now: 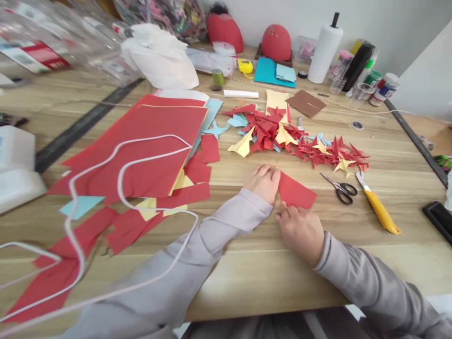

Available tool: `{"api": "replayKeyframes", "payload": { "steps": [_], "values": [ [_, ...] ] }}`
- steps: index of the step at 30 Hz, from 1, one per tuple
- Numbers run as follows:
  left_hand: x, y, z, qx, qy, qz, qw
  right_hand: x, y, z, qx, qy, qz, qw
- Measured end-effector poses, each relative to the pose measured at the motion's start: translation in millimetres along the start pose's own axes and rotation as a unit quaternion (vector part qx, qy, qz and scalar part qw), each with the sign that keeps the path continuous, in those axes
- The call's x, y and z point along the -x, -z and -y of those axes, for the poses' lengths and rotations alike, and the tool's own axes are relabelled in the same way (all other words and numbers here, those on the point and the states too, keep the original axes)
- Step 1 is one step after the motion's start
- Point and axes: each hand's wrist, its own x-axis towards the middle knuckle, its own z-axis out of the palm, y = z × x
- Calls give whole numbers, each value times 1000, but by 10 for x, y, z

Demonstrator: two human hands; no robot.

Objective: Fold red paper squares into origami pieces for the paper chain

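A small piece of red paper [297, 190] lies flat on the wooden table in front of me, between my hands. My left hand [263, 182] is closed at its left edge, with the fingers bent over and pressing there. At the lower left corner, my right hand [301, 230] pinches the same paper with curled fingers; the thumb is mostly hidden. To the right lie black-handled scissors [342, 188] and a yellow-handled utility knife [379, 209], both untouched. Beyond the paper spreads a pile of folded red, yellow and blue paper shapes [264, 129], some of them stars.
Large red sheets [158, 141] and cut red strips [130, 228] cover the left, with a white cable [122, 176] looping over them. Along the back stand a tissue pack [158, 56], a yellow tape measure [245, 67], a white bottle [325, 54] and paint jars [384, 92].
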Motion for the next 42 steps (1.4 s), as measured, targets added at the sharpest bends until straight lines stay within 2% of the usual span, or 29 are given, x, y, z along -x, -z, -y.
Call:
{"api": "replayKeyframes", "payload": {
  "steps": [4,14,23,29,34,42],
  "values": [
    [1,1,-2,-8,-5,-1,1000,86,-8,55,7,-1,-17,1000],
    [-3,10,-11,1,0,0,1000,270,47,145,37,11,-16,999],
    [14,31,-21,11,-14,-6,1000,211,32,92,23,26,-58,998],
    [26,-2,33,31,-17,-5,999,122,63,22,-11,-6,-71,997],
    [7,-88,93,47,-10,-31,998,67,50,-39,0,-25,-37,999],
    [-19,-115,109,61,-1,-14,998,-91,76,-48,6,-39,16,999]
  ]
}}
